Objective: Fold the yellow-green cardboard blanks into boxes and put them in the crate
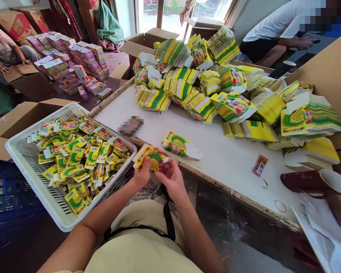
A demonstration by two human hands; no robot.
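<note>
A small yellow and green printed carton is held in front of me at the table's near edge. My left hand is closed round its left side, the thumb pressed on the front. At its right end, the fingers of my right hand pinch a white flap. On the table just beyond lies a small stack of flat cartons of the same print. To my left stands a white plastic basket heaped with folded yellow cartons.
Bundles of flat cartons cover the far side of the white table. A maroon mug lies on its side at right, near a small wrapped packet. Pink boxes are stacked on the floor; people sit at left and far right.
</note>
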